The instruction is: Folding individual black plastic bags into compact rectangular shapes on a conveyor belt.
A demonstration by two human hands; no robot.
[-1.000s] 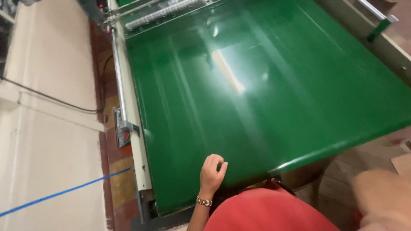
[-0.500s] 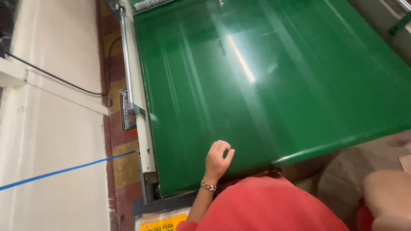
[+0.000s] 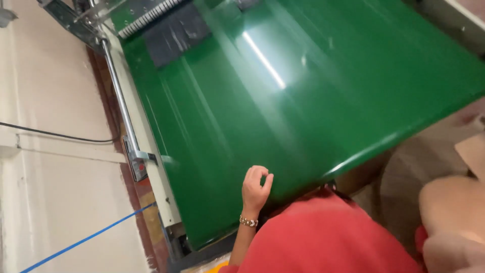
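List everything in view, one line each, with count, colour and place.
conveyor belt: one, glossy green, fills the middle and right.
dark panel: one, grey-black, on the belt near the top.
side rail: one, cream, along the belt's left edge.
metal rod: one, silver, beside the rail.
cable: one, black, across the pale floor at left.
tape line: one, blue, lower left floor.
bracelet: one, patterned, on the left wrist.
red garment: one, bottom centre.
left hand: fingers curled, at the belt's near edge.
right arm: blurred, lower right; hand not seen.

A wide, glossy green conveyor belt (image 3: pixel 303 116) lies flat, its rounded near edge under the loosely curled left hand (image 3: pixel 256 185).
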